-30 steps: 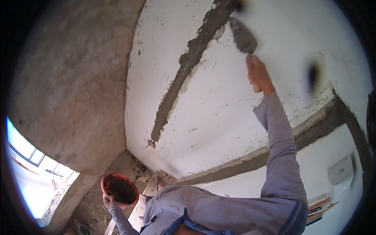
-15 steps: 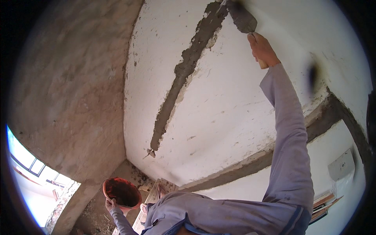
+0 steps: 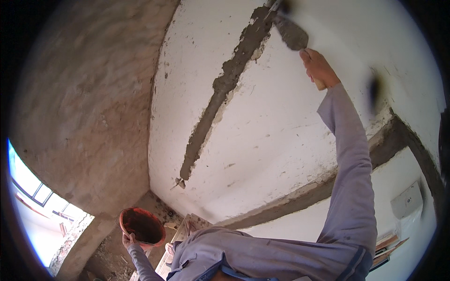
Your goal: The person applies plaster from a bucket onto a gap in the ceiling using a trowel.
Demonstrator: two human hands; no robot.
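Observation:
My right hand (image 3: 320, 68) is raised high and closed round the wooden handle of a trowel (image 3: 292, 33). The trowel's grey, mortar-smeared blade points up and left, its tip beside the upper end of a mortar-filled strip (image 3: 227, 77) on the white wall. Whether the blade touches the wall I cannot tell. Low on the left, my left hand (image 3: 129, 240) grips the rim of an orange-red bucket (image 3: 142, 227). The bucket is tilted with its mouth toward me, and dark residue coats its inside.
A rough brown plastered wall (image 3: 89, 93) meets the white wall (image 3: 262, 136) at a corner on the left. Another mortar band (image 3: 300, 199) crosses lower right. A pale box (image 3: 407, 200) is fixed at far right. Planks (image 3: 164, 267) lie under me, and rubble covers the floor (image 3: 112, 260).
My right hand and the trowel have come slightly down and to the right, away from the strip's upper end. The bucket has shifted a little left and up, still in my left hand.

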